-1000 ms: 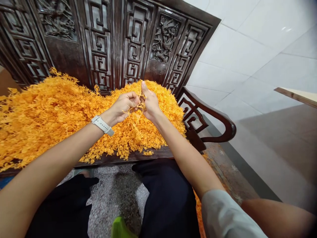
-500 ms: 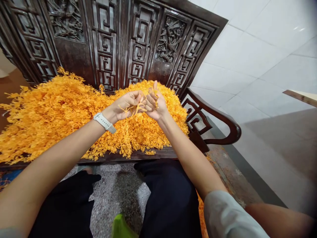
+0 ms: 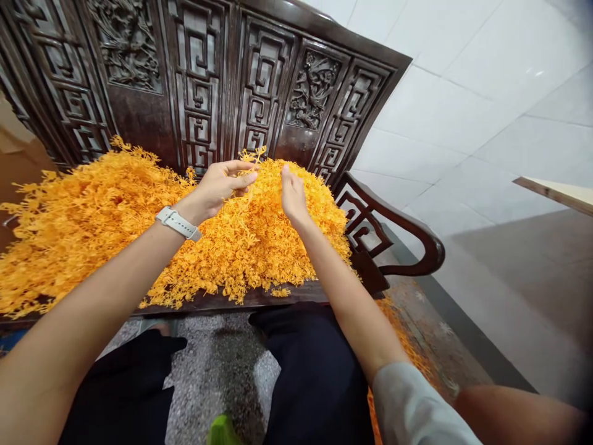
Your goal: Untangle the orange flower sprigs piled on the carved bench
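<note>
My left hand, with a pale watch band on its wrist, is over the heap of orange branching plastic pieces. Its thumb and index finger are apart. Just beyond the index fingertip shows one orange branching piece; whether it touches the finger I cannot tell. My right hand is a little to the right, seen edge-on. Its fingers are stretched upward and nothing shows in them. A gap separates the two hands.
The heap lies on a dark wooden bench with a carved backrest and a curved armrest at right. More orange pieces lie on the floor by the bench. A green object stands between my legs. White tiles cover the wall.
My hands, earlier together with orange strands between their fingers, have parted. The left moved left and its fingers opened; the right straightened its fingers. An orange piece now shows above the left fingertips.
</note>
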The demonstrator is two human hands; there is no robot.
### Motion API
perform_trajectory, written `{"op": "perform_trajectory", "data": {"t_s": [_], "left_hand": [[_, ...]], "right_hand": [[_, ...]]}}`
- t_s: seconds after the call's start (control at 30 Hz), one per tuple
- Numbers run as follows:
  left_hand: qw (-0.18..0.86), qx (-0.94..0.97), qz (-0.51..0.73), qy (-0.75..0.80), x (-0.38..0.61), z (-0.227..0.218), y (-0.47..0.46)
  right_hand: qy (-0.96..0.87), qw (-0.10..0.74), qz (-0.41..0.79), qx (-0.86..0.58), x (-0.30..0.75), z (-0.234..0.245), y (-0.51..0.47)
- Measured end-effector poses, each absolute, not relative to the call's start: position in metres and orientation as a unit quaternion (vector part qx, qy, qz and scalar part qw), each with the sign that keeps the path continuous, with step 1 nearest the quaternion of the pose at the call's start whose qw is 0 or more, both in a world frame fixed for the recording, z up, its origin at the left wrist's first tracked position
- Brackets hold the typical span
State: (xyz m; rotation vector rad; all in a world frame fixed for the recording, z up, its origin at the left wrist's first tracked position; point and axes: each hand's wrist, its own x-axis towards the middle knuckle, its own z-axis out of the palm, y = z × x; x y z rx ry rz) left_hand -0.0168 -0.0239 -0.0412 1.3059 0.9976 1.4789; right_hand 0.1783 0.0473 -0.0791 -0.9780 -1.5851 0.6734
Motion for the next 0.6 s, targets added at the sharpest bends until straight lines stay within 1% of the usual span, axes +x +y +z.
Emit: {"op": "perform_trajectory", "data": {"t_s": [0.1, 0.2, 0.27, 0.3, 0.4, 0.47, 0.5, 0.6], "left_hand": [[0.392, 0.576, 0.573, 0.432, -0.023, -0.045, -0.024], [0.342, 0.640, 0.517, 0.454, -0.027, -0.040, -0.027], [0.331, 0.680, 0.462, 0.463, -0.028, -0.035, -0.029], [0.331, 0.699, 0.432, 0.463, -0.029, -0.032, -0.029], [0.328, 0.749, 0.373, 0.439, -0.028, -0.029, -0.031], [0.315, 0.761, 0.375, 0.427, -0.027, -0.030, -0.030], [0.309, 0.757, 0.387, 0.427, -0.026, -0.031, -0.030], [0.311, 0.690, 0.470, 0.455, -0.023, -0.035, -0.028]], "right_hand": [[-0.679, 0.552, 0.240, -0.421, 0.179, -0.077, 0.039], [-0.690, 0.587, 0.215, -0.365, 0.177, -0.061, 0.018], [-0.710, 0.589, 0.207, -0.327, 0.175, -0.049, 0.002], [-0.729, 0.573, 0.212, -0.310, 0.173, -0.044, -0.004], [-0.795, 0.478, 0.244, -0.284, 0.169, -0.040, -0.014], [-0.810, 0.442, 0.252, -0.291, 0.166, -0.044, -0.011], [-0.805, 0.448, 0.252, -0.298, 0.165, -0.047, -0.009], [-0.750, 0.522, 0.270, -0.304, 0.162, -0.053, 0.002]]}}
